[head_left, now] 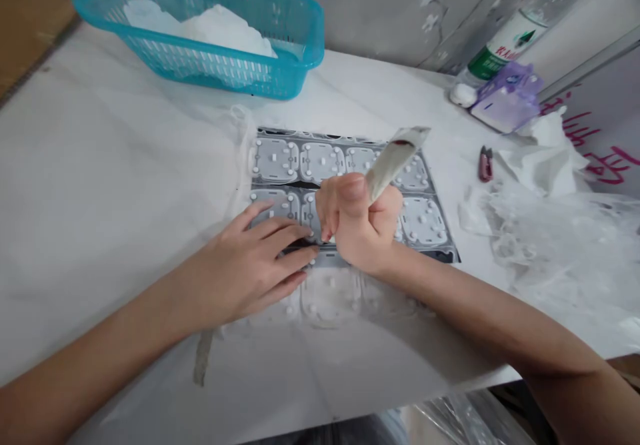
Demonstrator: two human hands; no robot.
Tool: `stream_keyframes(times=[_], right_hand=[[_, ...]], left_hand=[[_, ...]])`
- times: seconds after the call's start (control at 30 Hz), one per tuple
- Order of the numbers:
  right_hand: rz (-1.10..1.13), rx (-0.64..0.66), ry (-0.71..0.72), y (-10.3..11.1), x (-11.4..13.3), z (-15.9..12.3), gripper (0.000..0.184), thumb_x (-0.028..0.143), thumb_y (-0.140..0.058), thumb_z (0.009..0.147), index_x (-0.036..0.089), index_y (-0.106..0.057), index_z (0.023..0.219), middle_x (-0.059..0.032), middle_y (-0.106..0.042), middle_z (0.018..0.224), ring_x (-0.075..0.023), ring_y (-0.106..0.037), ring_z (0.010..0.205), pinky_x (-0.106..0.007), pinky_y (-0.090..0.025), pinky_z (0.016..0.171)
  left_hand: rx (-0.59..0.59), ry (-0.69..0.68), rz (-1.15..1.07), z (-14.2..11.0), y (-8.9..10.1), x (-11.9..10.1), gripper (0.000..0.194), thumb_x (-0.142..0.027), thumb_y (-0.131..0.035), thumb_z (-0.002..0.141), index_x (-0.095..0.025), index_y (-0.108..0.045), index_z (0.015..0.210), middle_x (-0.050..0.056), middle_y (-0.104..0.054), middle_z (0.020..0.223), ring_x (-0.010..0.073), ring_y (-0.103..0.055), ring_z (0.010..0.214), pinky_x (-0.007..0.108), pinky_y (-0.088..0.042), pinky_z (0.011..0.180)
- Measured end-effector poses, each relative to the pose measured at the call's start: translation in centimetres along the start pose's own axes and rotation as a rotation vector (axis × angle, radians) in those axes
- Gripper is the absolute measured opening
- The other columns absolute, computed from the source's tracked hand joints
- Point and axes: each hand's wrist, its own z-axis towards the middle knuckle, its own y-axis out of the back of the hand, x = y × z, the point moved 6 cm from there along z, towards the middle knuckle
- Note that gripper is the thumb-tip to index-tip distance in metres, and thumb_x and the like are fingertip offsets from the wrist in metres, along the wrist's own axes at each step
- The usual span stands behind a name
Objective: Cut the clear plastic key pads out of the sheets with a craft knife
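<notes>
My right hand (357, 225) is shut on a rolled whitish strip (395, 164) with a red mark near its tip, pinching it between thumb and fingers. Beneath it lies a sheet of grey moulded pads with white nubs (320, 162) on a dark backing, set in rows. My left hand (245, 265) rests flat on the sheet's middle, fingers spread, holding nothing I can see. Its fingertips almost meet my right hand. A milky translucent film (330, 295) covers the pads nearest me. My hands hide the sheet's centre.
A turquoise plastic basket (310, 35) holding white material stands at the back. To the right are small red snips (485, 164), a bottle with a green label (500, 52), a purple plastic case (507, 102), crumpled tissue (545, 162) and loose plastic film (545, 245).
</notes>
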Motion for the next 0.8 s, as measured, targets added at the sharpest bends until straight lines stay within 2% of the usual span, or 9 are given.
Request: stream_keyframes(times=[0.1, 0.2, 0.27, 0.33, 0.43, 0.6, 0.7, 0.8], right_hand=[[-0.001, 0.026, 0.035, -0.3, 0.1, 0.2, 0.058, 0.056, -0.024, 0.095, 0.019, -0.053, 0.063, 0.0025, -0.034, 0.048, -0.0098, -0.038, 0.043, -0.025, -0.037, 0.043], [-0.060, 0.056, 0.005, -0.6, -0.1, 0.5, 0.059, 0.056, -0.018, 0.096, 0.021, -0.036, 0.052, 0.0015, -0.033, 0.047, -0.0097, -0.037, 0.043, -0.025, -0.037, 0.042], [-0.060, 0.061, -0.026, -0.7, 0.0, 0.7, 0.060, 0.060, -0.019, 0.094, 0.021, -0.030, 0.051, 0.0012, -0.034, 0.046, -0.0095, -0.039, 0.043, -0.025, -0.038, 0.043], [0.060, 0.072, -0.013, -0.7, 0.2, 0.9, 0.059, 0.061, -0.027, 0.093, 0.021, -0.032, 0.050, 0.0014, -0.039, 0.046, -0.0091, -0.045, 0.046, -0.024, -0.041, 0.045], [0.280, 0.095, 0.064, -0.8, 0.7, 1.1, 0.054, 0.049, -0.039, 0.094, 0.019, -0.036, 0.050, 0.0025, -0.049, 0.050, -0.0076, -0.057, 0.057, -0.020, -0.045, 0.054], [0.239, 0.203, 0.124, -1.1, 0.7, 1.2, 0.050, 0.038, -0.030, 0.098, 0.019, -0.050, 0.056, 0.0019, -0.069, 0.076, -0.0053, -0.062, 0.066, -0.018, -0.047, 0.060], [0.195, 0.253, 0.148, -1.0, 0.8, 1.3, 0.046, 0.036, -0.031, 0.098, 0.020, -0.059, 0.065, 0.0021, -0.067, 0.073, -0.0046, -0.060, 0.064, -0.016, -0.047, 0.062], [0.158, 0.296, 0.161, -1.0, 0.7, 1.4, 0.045, 0.043, -0.032, 0.097, 0.021, -0.061, 0.069, 0.0042, -0.050, 0.052, -0.0057, -0.053, 0.053, -0.015, -0.046, 0.057]], left_hand=[[0.004, 0.003, -0.026, 0.0, -0.1, 0.0, 0.026, -0.026, -0.043, 0.093, -0.024, -0.064, 0.108, 0.004, -0.065, 0.112, 0.0220, -0.058, 0.101, 0.046, -0.032, 0.105], [0.001, 0.005, -0.055, 0.0, -0.1, 0.1, 0.025, -0.025, -0.043, 0.093, -0.024, -0.064, 0.107, 0.004, -0.065, 0.113, 0.0224, -0.057, 0.102, 0.046, -0.034, 0.103], [-0.002, 0.011, -0.065, 0.0, 0.0, 0.1, 0.026, -0.025, -0.043, 0.093, -0.023, -0.063, 0.108, 0.005, -0.064, 0.113, 0.0230, -0.056, 0.104, 0.046, -0.034, 0.102], [-0.001, 0.011, -0.068, 0.0, 0.0, 0.2, 0.027, -0.026, -0.042, 0.093, -0.023, -0.062, 0.110, 0.006, -0.064, 0.115, 0.0232, -0.055, 0.106, 0.045, -0.034, 0.101], [0.008, 0.019, -0.065, 0.1, -0.1, 0.3, 0.027, -0.026, -0.042, 0.093, -0.024, -0.062, 0.111, 0.006, -0.064, 0.116, 0.0234, -0.055, 0.106, 0.046, -0.034, 0.101], [-0.019, 0.071, -0.088, 0.2, 0.1, 0.7, 0.024, -0.028, -0.045, 0.092, -0.024, -0.064, 0.106, 0.006, -0.065, 0.112, 0.0259, -0.056, 0.102, 0.046, -0.040, 0.092], [-0.016, 0.080, -0.104, 0.1, 0.0, 0.8, 0.024, -0.028, -0.046, 0.092, -0.023, -0.063, 0.107, 0.008, -0.063, 0.113, 0.0275, -0.055, 0.102, 0.046, -0.042, 0.088], [-0.020, 0.071, -0.111, 0.0, 0.0, 0.7, 0.024, -0.028, -0.047, 0.091, -0.022, -0.062, 0.109, 0.009, -0.061, 0.114, 0.0281, -0.053, 0.104, 0.046, -0.043, 0.087]])
